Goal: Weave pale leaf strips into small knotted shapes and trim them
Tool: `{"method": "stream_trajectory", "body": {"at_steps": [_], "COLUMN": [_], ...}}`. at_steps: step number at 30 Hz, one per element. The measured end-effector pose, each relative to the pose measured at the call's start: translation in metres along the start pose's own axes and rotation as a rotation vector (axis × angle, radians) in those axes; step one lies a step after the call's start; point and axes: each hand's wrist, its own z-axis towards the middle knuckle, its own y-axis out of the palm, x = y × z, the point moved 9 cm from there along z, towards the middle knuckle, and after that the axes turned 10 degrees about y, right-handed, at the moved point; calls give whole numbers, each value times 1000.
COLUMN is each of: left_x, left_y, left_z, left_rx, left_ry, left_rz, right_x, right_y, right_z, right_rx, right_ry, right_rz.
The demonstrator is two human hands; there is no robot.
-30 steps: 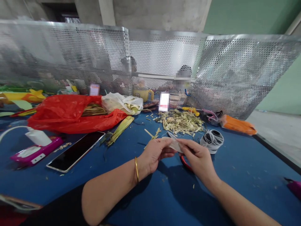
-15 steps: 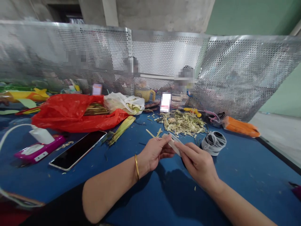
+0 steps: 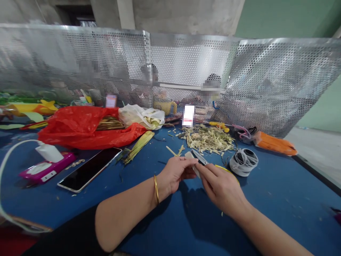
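Note:
In the middle of the head view, my left hand point(image 3: 177, 172) pinches a pale, flat strip point(image 3: 189, 155) that looks like dried husk. A gold bangle circles that wrist. My right hand point(image 3: 222, 185) is closed, its fingertips meeting the strip beside the left fingers. Scissors point(image 3: 199, 157) lie in this right hand: the metal blades point up and left past the strip, and part of a yellow handle point(image 3: 226, 169) shows behind the knuckles. Just beyond the hands are a few thin husk slivers point(image 3: 175, 151) and a heap of husk trimmings point(image 3: 209, 139).
A spool of white string point(image 3: 243, 162) stands right of the hands, with an orange packet point(image 3: 275, 143) behind it. Leftward lie a phone point(image 3: 90, 170), a purple power strip point(image 3: 48, 169), a red plastic bag point(image 3: 71, 128) and husk leaves point(image 3: 140, 145). A perforated metal screen point(image 3: 183, 60) borders the blue table point(image 3: 165, 227).
My right hand has turned slightly, and its fingers have slid down along the strip. The scissors' blades and yellow handle show more clearly now. My left hand has barely moved.

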Motion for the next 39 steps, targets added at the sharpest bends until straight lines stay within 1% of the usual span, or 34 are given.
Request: {"method": "stream_trajectory", "body": {"at_steps": [3, 5, 6, 7, 9, 10, 11, 12, 14, 17, 19, 22, 25, 29, 33, 36, 39], "left_x": [2, 4, 5, 5, 5, 5, 4, 4, 3, -1, -5, -8, -8, -8, -8, -7, -5], "left_y": [-6, -9, -11, -11, -10, -9, -8, -7, -5, -2, 0, 0, 1, -1, -2, 4, 10], "left_z": [2, 4, 5, 6, 6, 6, 5, 4, 2, 0, -1, -1, -1, 0, 0, -3, -6], "left_rx": [47, 72, 77, 78, 60, 47, 34, 24, 15, -17, -37, -35, -32, -11, 4, -38, -96], "left_ry": [20, 32, 33, 32, 27, 22, 17, 13, 7, -20, -49, -59, -50, -50, -91, -111, -77], "left_rz": [17, 26, 35, 44, 60, 64, 64, 60, 53, 68, 79, 59, 28, 51, 32, -17, 5], "right_x": [-5, -7, -5, 0, 15, 21, 24, 23, 17, 6, -2, -12, -18, -21, -17, -12, -9], "right_y": [-3, -12, -17, -23, -29, -30, -28, -25, -20, -21, -26, -32, -29, -20, -24, -29, -31], "right_z": [-1, -1, -1, -1, 1, 2, 3, 4, 5, 3, 2, 0, -1, -3, -2, 1, 2], "right_rx": [1, 24, 45, 77, 138, 152, 147, 134, 105, 132, 157, 165, 133, 76, 124, 161, 189], "right_ry": [-33, -60, -51, -21, 83, 115, 118, 91, -11, -134, -183, -242, -281, -301, -256, -192, -162], "right_rz": [46, 155, 218, 274, 332, 331, 312, 283, 214, 162, 179, 202, 163, 115, 119, 111, 91]}}
